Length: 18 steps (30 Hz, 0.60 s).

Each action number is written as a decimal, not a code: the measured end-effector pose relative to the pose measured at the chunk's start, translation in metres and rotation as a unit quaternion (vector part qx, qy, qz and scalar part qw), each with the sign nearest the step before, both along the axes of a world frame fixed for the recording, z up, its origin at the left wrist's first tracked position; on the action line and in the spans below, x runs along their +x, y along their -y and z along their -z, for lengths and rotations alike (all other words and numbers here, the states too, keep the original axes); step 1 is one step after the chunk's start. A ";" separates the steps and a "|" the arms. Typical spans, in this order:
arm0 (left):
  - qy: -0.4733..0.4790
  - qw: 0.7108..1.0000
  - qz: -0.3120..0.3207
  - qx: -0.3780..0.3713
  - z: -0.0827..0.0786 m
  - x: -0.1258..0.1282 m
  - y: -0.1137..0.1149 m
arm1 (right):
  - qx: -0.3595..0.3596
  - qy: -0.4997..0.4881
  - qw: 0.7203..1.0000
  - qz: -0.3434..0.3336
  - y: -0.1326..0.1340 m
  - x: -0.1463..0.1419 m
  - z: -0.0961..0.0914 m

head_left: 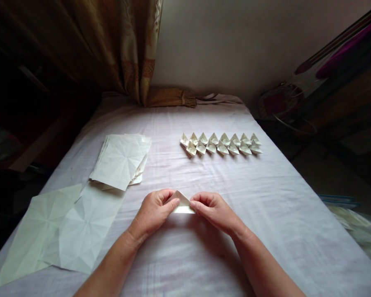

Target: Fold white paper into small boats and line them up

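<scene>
The fingers of both hands are clamped on one small piece of folded paper (183, 208), which stands as a low triangle with its peak pointing away from the person and its lower edge nearly level. The left hand (153, 208) has its thumb across the front face, the forefinger behind the sloping left side; the right hand (215, 209) pinches the right corner between thumb and forefinger. The paper lies between the two sets of fingers, its middle showing; whether it touches the cloth (266, 243) below cannot be told. Wrinkled cloth stretches between the forearms, beyond the fingertips up to the boats (223, 147), and from the right forearm out to the right edge. The boats, folded from paper, sit close together in two staggered rows, ahead and to the right. Ahead and to the left, well apart from them, is a loose stack (120, 159) of creased sheets, its corners uneven. Nearer, a white sheet (86, 220) and a cream sheet (46, 222) overlap beside the left forearm, reaching toward the left edge. At the far end hangs a gold curtain (139, 53), beside the wall (222, 45).
</scene>
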<state>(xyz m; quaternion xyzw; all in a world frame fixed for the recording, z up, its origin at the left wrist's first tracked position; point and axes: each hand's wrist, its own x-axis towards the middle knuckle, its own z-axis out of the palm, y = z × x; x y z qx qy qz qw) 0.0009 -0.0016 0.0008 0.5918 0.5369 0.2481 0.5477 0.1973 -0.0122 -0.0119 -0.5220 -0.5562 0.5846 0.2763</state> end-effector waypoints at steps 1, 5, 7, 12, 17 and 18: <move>-0.001 1.000 0.004 0.003 0.001 0.000 0.000 | 0.016 0.023 1.000 0.003 0.001 0.000 0.001; -0.025 1.000 0.002 0.013 0.007 -0.003 0.002 | 0.125 0.191 0.973 0.039 0.003 0.004 0.008; -0.076 0.997 -0.014 0.026 0.012 -0.007 0.002 | 0.162 0.272 0.947 0.059 0.003 0.007 0.011; -0.163 0.985 -0.018 0.057 0.014 -0.014 0.002 | 0.178 0.379 0.906 0.059 0.001 0.007 0.013; -0.253 0.962 -0.023 0.102 0.013 -0.009 0.003 | 0.245 0.460 0.851 0.061 0.003 0.001 0.015; -0.266 0.957 -0.020 0.115 0.014 -0.007 0.003 | 0.260 0.466 0.844 0.062 0.004 0.001 0.016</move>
